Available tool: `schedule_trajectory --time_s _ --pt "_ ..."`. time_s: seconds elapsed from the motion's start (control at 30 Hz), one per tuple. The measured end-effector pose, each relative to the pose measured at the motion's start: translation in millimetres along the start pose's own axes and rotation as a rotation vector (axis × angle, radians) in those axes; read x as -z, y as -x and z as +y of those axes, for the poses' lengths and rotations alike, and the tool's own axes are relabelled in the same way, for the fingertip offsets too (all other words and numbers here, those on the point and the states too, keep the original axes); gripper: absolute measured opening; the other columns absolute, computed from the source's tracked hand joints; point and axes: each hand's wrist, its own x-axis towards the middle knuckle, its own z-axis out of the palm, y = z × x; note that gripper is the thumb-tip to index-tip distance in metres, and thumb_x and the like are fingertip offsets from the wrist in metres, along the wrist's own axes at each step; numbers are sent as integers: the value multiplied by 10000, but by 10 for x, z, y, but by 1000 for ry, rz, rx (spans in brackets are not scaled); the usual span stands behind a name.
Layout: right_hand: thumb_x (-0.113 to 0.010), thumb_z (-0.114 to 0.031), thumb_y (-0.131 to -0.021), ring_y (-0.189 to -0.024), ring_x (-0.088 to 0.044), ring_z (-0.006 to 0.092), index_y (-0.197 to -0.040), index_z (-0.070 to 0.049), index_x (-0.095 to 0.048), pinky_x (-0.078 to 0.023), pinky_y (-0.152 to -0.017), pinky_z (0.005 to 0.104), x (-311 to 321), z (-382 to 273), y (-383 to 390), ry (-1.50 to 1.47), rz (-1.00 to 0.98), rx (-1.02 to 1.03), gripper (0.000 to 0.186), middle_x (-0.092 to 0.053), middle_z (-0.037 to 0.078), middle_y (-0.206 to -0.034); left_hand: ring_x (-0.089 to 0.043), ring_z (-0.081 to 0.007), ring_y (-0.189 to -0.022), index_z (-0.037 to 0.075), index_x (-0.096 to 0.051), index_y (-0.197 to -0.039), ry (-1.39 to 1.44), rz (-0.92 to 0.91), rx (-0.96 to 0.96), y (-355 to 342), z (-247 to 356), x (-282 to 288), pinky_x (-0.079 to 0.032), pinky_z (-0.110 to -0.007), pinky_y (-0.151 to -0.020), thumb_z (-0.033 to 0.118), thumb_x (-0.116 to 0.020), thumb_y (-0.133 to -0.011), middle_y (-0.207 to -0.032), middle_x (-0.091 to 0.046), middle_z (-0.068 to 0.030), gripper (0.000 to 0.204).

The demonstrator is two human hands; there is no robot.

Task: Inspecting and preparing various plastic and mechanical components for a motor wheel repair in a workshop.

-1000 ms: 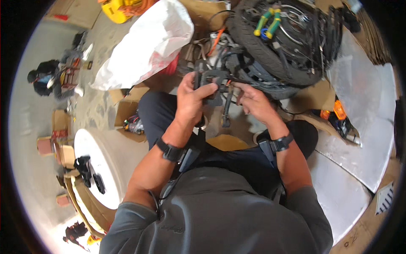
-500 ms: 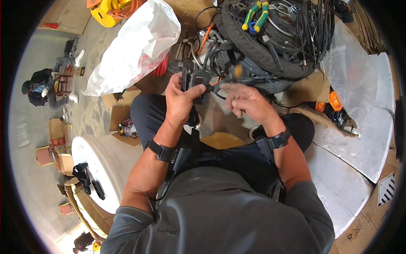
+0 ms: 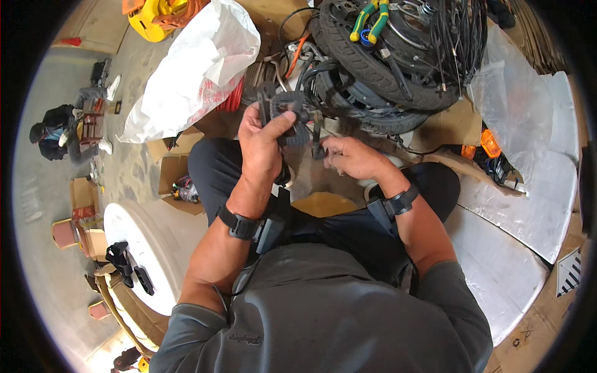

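Note:
A black, blocky part [image 3: 295, 133] with ribbed edges, much like a bicycle pedal, is in my left hand [image 3: 261, 142]. The thumb presses on its face and the fingers wrap behind it. From its right side a short dark bar [image 3: 316, 128] hangs down. My right hand [image 3: 354, 158] has its fingers curled at the bar's lower end, apparently pinching it. The fingertips partly hide that end. Both hands are above the floor between my knees.
Ahead lie stacked tyres [image 3: 373, 68], with green-and-yellow pliers [image 3: 369, 23] and black cables [image 3: 460, 43] on top. A white sack [image 3: 193, 74] stands at left. Foam slabs [image 3: 516, 211] lie at right, beside orange lights [image 3: 490, 143]. A round white table [image 3: 140, 261] is left; another person [image 3: 59, 133] sits beyond.
The bar, blurred and pointing right before, now hangs down. My right hand has moved slightly down and left, its extended index finger now curled in at the bar. My left hand keeps its hold.

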Motion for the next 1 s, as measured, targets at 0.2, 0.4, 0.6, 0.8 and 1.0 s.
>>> schedule_trajectory --time_s 0.2,0.4,0.6,0.8,1.0 --pt "-535 7 -803 -596 -520 68 -1219 -37 -612 -428 -556 229 -24 -253 167 -486 -178 -2 425 -617 25 -780 -638 -135 -772 -26 -540 -1038 -126 99 -124 -67 -32 210 -536 -274 -707 -95 -676 -762 -918 -664 -88 316" --pt "-510 26 -794 -584 -483 60 -1312 24 -510 -406 -552 198 126 -192 98 -603 73 191 518 -612 55 -846 -634 -122 -763 -28 -545 -1042 -229 -6 19 12 -95 206 -528 -261 -702 -85 -682 -759 -898 -665 -73 319" --pt "-481 2 -825 -589 -458 44 -1356 -28 -483 -390 -542 193 129 -92 20 -501 232 137 532 -585 37 -828 -640 -124 -754 -16 -568 -1011 -103 -44 11 -65 -56 99 -528 -263 -707 -69 -673 -768 -901 -672 -61 270" --pt "-517 -84 -858 -706 -533 77 -1262 -14 -563 -448 -608 240 110 5 -29 0 108 126 413 -634 37 -873 -646 -137 -762 -17 -571 -1026 25 -33 58 47 -1 43 -534 -269 -718 -82 -644 -781 -921 -677 -82 264" --pt "-537 -78 -832 -613 -548 90 -1150 12 -625 -453 -577 253 25 20 44 -252 -152 33 342 -654 55 -828 -646 -141 -767 -24 -564 -1020 1 17 -23 -25 23 89 -541 -276 -719 -73 -647 -788 -930 -672 -95 251"
